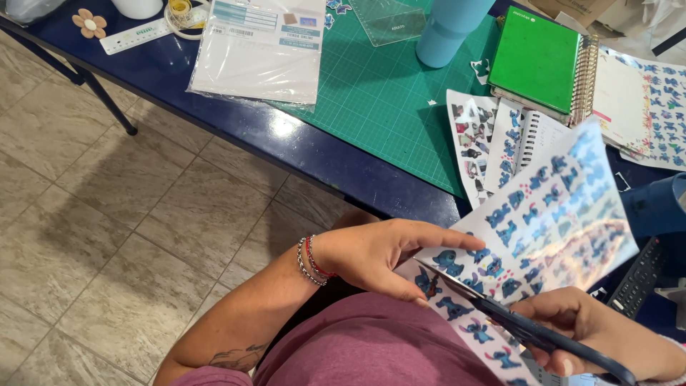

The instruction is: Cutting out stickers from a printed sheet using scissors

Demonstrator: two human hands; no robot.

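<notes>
While mat (371, 93) lies clear, scissors (529, 330) cut sheet (543, 214)

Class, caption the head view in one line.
Left hand holds a sticker sheet while right hand cuts with scissors.

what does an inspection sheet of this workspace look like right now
surface: dark blue table with a green cutting mat on it
job's things: sticker sheet of blue cartoon figures, dark scissors cutting into it
clutter: green spiral notebook, light blue tumbler, plastic sleeve of paper, white ruler, more sticker strips, black remote
hands: left hand holds the sheet's edge; right hand grips the scissors
cables: nothing seen
surroundings: beige tiled floor
</notes>
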